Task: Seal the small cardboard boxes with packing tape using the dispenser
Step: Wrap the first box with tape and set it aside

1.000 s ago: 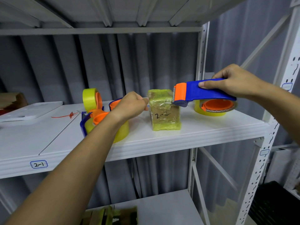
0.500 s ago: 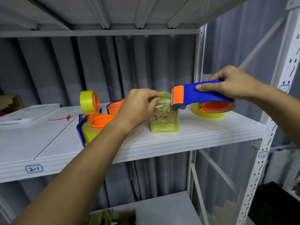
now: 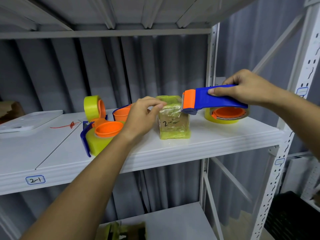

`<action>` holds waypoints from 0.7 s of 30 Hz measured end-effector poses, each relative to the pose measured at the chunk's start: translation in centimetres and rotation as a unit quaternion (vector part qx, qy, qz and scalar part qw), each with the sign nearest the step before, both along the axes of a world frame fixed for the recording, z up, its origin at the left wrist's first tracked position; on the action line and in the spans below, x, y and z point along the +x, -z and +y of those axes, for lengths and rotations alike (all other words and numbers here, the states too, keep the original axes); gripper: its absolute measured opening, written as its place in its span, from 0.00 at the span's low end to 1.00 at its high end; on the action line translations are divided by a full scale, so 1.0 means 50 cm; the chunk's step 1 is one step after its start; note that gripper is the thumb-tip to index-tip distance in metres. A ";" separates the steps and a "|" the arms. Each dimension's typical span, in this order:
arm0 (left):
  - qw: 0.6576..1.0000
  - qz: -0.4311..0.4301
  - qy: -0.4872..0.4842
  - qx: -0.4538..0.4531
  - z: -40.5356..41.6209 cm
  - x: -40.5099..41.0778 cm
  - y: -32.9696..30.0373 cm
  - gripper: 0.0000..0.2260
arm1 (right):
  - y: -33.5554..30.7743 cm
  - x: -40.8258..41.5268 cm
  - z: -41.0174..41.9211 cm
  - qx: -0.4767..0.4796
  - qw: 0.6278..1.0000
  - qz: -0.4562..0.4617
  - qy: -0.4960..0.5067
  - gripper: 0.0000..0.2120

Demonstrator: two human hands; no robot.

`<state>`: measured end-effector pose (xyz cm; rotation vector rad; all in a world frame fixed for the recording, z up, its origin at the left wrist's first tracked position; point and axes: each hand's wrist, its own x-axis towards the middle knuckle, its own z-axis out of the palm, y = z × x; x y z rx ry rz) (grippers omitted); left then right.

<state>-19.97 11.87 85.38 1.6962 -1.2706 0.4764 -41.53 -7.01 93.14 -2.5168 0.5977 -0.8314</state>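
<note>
On the white shelf (image 3: 216, 144), dead centre, sits my small cardboard box (image 3: 174, 121), already wrapped in yellowish packing tape. My left hand (image 3: 142, 116) has come in from nine o'clock; a second ago it hung back beside the spare dispensers, and now its fingertips (image 3: 160, 106) press down on the box's upper left edge, curled over the tape there. My right hand (image 3: 245, 88) keeps its fingers and thumb wrapped round the blue handle of the tape dispenser (image 3: 214, 101), and the orange serrated nose now meets the box's top right corner at three o'clock, a touch lower than before. Reading that, I'd say the strip is laid and I'm bracing the box to tear the tape off against the blade.

Hard to call: the clear tape between blade and box is glare and wrinkles, so I can't tell whether it is cut yet. The box's marking reads "2-" and then smears out. My left palm hides part of the two spare dispensers (image 3: 102, 134) at nine o'clock, and something yellow-brown on the lower shelf (image 3: 173, 220) at six o'clock is too blurred to name.
</note>
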 end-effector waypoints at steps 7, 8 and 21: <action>0.999 0.022 -0.020 0.022 0.004 -0.011 -0.001 0.11 | 0.005 0.002 -0.006 0.007 1.000 -0.008 0.000 0.23; 0.999 0.021 -0.025 0.012 0.004 -0.017 0.000 0.11 | 0.006 0.001 -0.006 0.009 1.000 -0.007 -0.001 0.23; 0.980 0.147 -0.108 -0.075 -0.026 -0.057 0.004 0.11 | 0.004 0.005 0.003 -0.005 1.000 0.003 0.001 0.22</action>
